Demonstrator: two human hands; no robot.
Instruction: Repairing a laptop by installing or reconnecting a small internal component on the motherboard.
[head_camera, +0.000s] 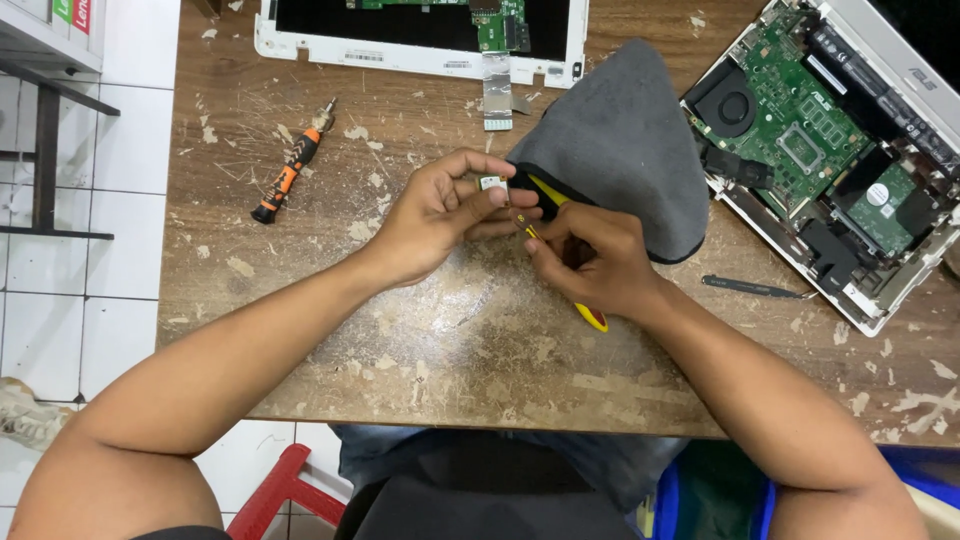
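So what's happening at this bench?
A person sits at a worn wooden table. The left hand pinches a small white-and-metal part between its fingers. The right hand grips a yellow-handled tool, its tip close to that part. Behind the hands lies a grey cloth. An opened laptop base with an exposed green board sits at right, a white laptop panel at the top, and an orange-and-black screwdriver lies unused at left.

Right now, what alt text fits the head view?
Over a worn wooden table, the left hand pinches a small white part while the right hand holds a yellow tool against it; grey cloth and opened laptop lie beyond.
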